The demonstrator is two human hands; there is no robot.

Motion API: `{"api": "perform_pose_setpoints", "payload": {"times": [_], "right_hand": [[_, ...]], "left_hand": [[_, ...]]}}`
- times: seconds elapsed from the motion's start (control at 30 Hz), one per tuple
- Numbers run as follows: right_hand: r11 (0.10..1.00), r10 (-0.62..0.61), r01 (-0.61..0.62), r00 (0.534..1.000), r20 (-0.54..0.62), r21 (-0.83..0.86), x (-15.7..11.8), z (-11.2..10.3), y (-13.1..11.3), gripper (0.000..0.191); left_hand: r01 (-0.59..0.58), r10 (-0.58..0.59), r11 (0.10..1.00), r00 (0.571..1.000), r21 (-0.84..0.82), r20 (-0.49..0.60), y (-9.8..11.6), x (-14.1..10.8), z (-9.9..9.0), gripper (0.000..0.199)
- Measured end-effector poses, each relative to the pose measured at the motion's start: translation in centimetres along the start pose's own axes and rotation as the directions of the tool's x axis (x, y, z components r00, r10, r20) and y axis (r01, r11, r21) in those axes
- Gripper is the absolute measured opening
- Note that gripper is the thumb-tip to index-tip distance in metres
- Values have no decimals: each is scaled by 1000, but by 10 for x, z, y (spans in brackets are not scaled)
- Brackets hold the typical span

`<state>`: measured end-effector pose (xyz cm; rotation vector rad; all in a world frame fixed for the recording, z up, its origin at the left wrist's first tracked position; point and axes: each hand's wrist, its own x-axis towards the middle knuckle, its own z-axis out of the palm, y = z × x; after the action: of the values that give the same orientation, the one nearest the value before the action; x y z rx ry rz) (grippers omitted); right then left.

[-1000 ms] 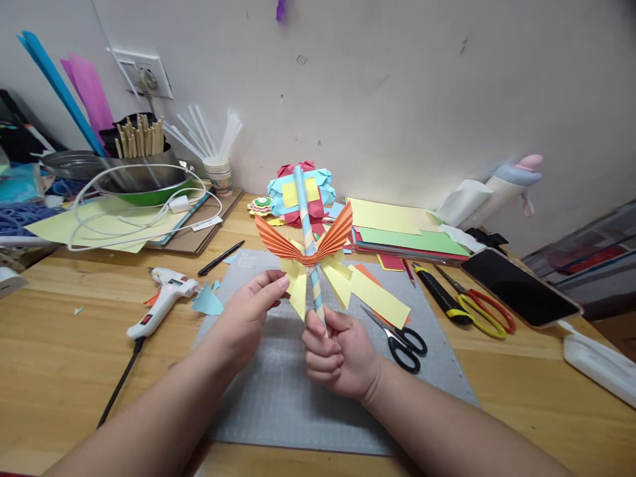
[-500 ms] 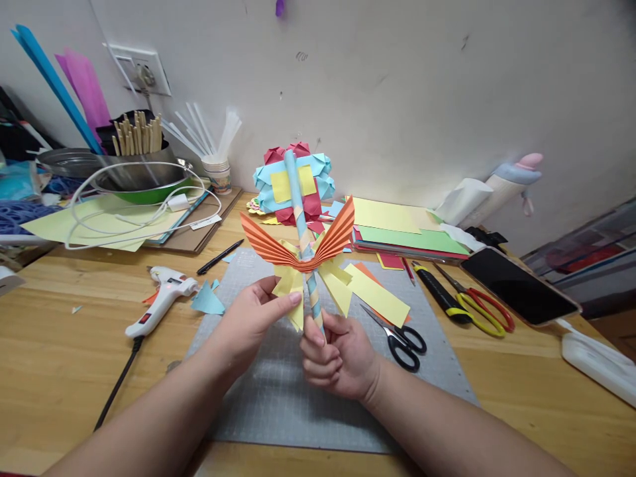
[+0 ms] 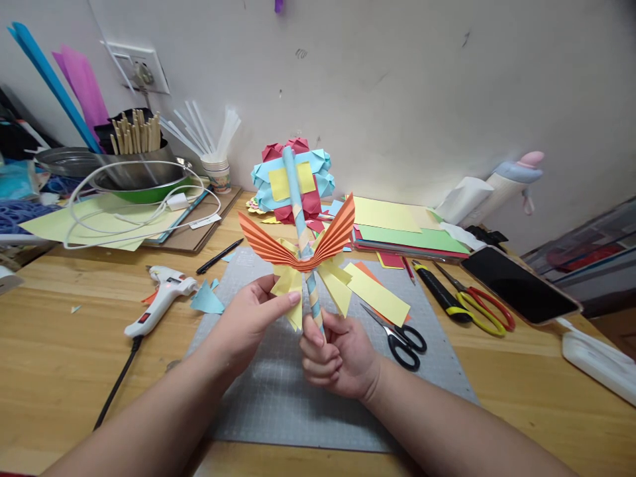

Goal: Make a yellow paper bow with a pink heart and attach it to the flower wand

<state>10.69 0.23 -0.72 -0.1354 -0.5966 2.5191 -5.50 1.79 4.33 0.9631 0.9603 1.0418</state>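
Observation:
My right hand [image 3: 338, 354] is wrapped round the lower end of a blue-and-cream striped paper stick [image 3: 314, 301], held upright over the grey cutting mat [image 3: 278, 411]. Folded blue and red paper [image 3: 318, 175] with yellow patches sits at the stick's top. Midway up, a pleated orange paper fan [image 3: 298, 258] spreads to both sides. Yellow paper tails [image 3: 338, 288] hang below it. My left hand [image 3: 258, 311] pinches the left yellow tail [image 3: 292, 308] between thumb and fingers. Black-handled scissors [image 3: 405, 344] lie right of my right hand, beside a yellow paper strip [image 3: 380, 295].
At left lie a glue gun [image 3: 163, 298], blue paper scraps [image 3: 207, 299] and a black pen [image 3: 219, 257]. Pliers [image 3: 477, 305], a utility knife [image 3: 440, 291] and a phone [image 3: 519, 281] lie at right. Paper sheets [image 3: 407, 238] are stacked by the wall.
Almost nothing differs. The view has shifted very slightly; both hands keep the same hold on the stick and the yellow tail.

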Motion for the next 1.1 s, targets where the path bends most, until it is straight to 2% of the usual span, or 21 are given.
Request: {"api": "perform_pose_setpoints", "payload": {"times": [0.13, 0.23, 0.37, 0.57, 0.8, 0.93, 1.1], "right_hand": [[1000, 4, -4, 1000, 13, -5, 0, -1, 0, 36], [1000, 14, -13, 1000, 20, -17, 0, -1, 0, 36], [998, 48, -47, 999, 22, -35, 1, 1, 3, 36], [995, 90, -89, 996, 18, -49, 2, -2, 9, 40], [993, 119, -119, 993, 27, -8, 2, -2, 8, 37], [992, 128, -129, 992, 16, 19, 3, -1, 8, 35], [989, 139, -139, 990, 4, 50, 3, 0, 11, 32]], "left_hand": [[-16, 16, 1000, 1000, -9, 5, 1, -1, 1, 21], [-101, 101, 994, 995, -27, -22, 4, -1, 2, 25], [-179, 184, 979, 982, -98, 46, 10, -3, 1, 25], [-107, 117, 979, 992, -176, 47, 13, -5, -3, 19], [-167, 170, 975, 985, -149, 9, 9, -1, -5, 24], [-176, 170, 981, 983, -81, -68, 8, 1, -5, 25], [-118, 111, 992, 984, -47, -141, 10, 1, -4, 25]]}}
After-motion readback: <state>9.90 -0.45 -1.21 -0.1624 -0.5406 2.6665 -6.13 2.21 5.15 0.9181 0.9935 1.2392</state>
